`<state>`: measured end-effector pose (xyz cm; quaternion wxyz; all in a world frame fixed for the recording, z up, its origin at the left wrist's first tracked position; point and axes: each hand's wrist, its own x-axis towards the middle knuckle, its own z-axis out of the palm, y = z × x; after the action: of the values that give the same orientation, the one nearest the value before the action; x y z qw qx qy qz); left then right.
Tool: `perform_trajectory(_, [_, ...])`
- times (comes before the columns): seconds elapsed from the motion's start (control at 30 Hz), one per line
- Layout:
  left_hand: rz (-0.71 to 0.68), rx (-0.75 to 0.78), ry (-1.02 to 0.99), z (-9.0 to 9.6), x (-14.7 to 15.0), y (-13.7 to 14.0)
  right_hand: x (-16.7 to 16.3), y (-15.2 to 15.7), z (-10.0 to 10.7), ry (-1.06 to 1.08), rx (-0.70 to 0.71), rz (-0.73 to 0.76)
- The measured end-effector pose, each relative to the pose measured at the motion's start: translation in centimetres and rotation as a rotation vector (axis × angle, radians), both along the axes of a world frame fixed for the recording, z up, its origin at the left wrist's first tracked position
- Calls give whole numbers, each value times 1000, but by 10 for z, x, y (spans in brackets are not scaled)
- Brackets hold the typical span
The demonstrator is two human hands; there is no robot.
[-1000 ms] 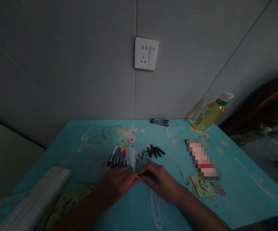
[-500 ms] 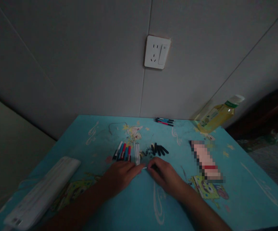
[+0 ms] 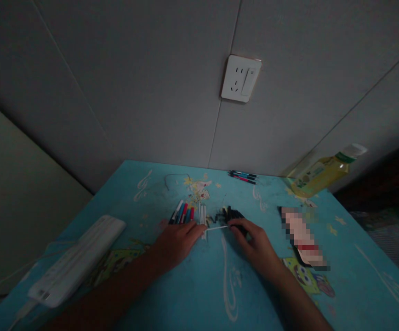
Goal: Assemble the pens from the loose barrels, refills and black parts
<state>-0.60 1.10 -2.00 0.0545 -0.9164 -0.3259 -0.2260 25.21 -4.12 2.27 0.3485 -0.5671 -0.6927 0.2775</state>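
On the turquoise cartoon-printed table [image 3: 192,294], the left hand [image 3: 175,240] and right hand [image 3: 254,241] pinch opposite ends of a thin white plastic refill tube [image 3: 216,227] beside a row of coloured pen barrels [image 3: 183,214].

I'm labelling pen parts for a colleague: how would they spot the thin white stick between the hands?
Start at the blue cartoon tablecloth, mid-table. Between the left hand and right hand lies one white refill. Unlike the upright white bundle beside it, it lies sideways, alone.

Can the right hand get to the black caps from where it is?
Probably yes. The right hand lies right beside the black caps, nothing between them, though its fingers pinch a thin white tube.
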Motion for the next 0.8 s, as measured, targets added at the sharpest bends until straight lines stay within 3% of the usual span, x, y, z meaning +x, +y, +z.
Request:
perform_trajectory(0.23, [71, -25, 37, -2, -1, -1, 9, 4, -9, 82, -68, -91])
perform_trajectory(0.43, [41, -24, 36, 1, -1, -1, 24, 11, -7, 385, -104, -234])
perform_trajectory(0.53, [36, -50, 34, 3, -1, -2, 35, 17, -10, 439, -85, -323])
perform_trajectory(0.8, [64, -134, 67, 12, 2, -6, 56, 34, -28, -139, 77, -501])
